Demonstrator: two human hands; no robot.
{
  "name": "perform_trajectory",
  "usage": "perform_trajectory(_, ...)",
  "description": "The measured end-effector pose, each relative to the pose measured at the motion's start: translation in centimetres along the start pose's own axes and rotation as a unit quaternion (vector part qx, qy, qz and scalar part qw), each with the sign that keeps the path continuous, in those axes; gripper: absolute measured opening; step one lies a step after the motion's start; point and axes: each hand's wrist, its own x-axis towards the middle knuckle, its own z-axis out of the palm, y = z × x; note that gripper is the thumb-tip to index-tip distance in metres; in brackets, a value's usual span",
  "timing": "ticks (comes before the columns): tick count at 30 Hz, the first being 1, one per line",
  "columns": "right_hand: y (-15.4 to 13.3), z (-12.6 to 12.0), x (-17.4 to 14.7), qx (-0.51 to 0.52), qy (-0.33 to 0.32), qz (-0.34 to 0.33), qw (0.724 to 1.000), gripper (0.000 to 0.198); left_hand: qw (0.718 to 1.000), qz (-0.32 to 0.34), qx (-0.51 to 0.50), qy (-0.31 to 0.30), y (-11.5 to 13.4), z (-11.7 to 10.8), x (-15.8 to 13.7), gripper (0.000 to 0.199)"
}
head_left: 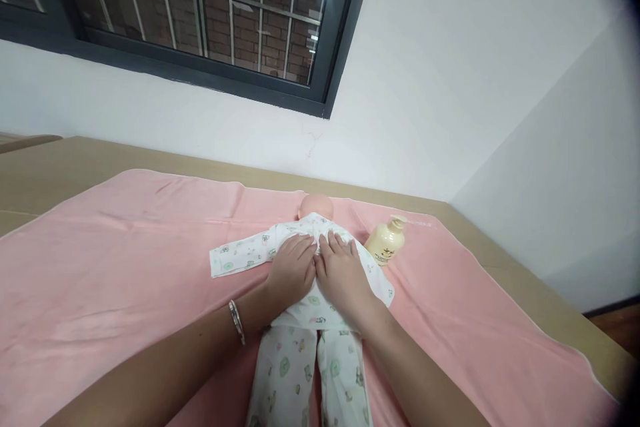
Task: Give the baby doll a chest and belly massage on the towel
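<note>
A baby doll [317, 205] lies on a pink blanket, its bald head pointing away from me and no face showing. It wears a white printed top [245, 253] and matching trousers [285, 373]. My left hand [293, 268] rests flat on the left of the doll's upper body, fingers stretched out. Beside it, my right hand [343, 273] lies flat on the right half, fingers extended. The two hands nearly meet at the middle, and neither grips anything. Much of the top is hidden under them. One sleeve spreads out to the left.
A cream pump bottle [387, 241] stands right of the doll, close to its shoulder. The pink blanket [125, 267] covers most of a tan table [100, 153]. Behind the table rise a white wall [400, 113] and a dark-framed window [320, 107] with bars.
</note>
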Motion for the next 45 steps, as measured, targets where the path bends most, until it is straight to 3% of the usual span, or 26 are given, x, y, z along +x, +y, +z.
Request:
perform_trajectory(5,-1.3,-1.4,-1.7,-0.044,-0.001,-0.028,0.999,0.047,0.997,0.038,-0.058,0.015,0.2,-1.0,0.2,0.024)
perform_trajectory(13,0.1,-0.1,0.1,0.006,0.010,0.050,0.999,0.053,0.995,-0.101,0.007,-0.019,0.6,-0.8,0.3,0.027)
perform_trajectory(19,1.5,0.2,1.0,0.056,0.045,0.044,0.996,0.052,0.989,-0.135,0.016,-0.049,0.4,0.0,-0.2,0.039)
perform_trajectory(24,0.9,-1.4,0.5,0.122,0.154,-0.003,0.981,0.059,0.990,-0.117,-0.022,-0.070,0.0,0.6,-0.5,0.047)
perform_trajectory(28,0.8,-0.6,0.8,0.144,0.222,-0.007,0.964,0.068,0.989,-0.125,-0.049,-0.070,-0.1,0.7,-0.5,0.048)
perform_trajectory(33,2.1,2.0,2.0,0.159,0.077,0.025,0.984,0.060,0.985,-0.145,-0.042,-0.081,-0.1,0.8,-0.6,0.050)
perform_trajectory(35,2.1,2.1,2.0,0.164,0.077,0.015,0.983,0.058,0.984,-0.150,-0.042,-0.085,-0.1,0.8,-0.6,0.050)
perform_trajectory(39,1.2,1.5,1.5,0.156,0.152,0.000,0.976,0.060,0.984,-0.149,-0.043,-0.092,-0.1,0.8,-0.6,0.049)
perform_trajectory(43,0.9,1.6,1.5,0.185,0.039,0.016,0.982,0.058,0.983,-0.151,-0.042,-0.092,-0.2,0.8,-0.5,0.046)
perform_trajectory(45,0.9,1.5,1.5,0.209,0.014,0.028,0.977,0.059,0.983,-0.151,-0.046,-0.088,-0.2,0.8,-0.5,0.046)
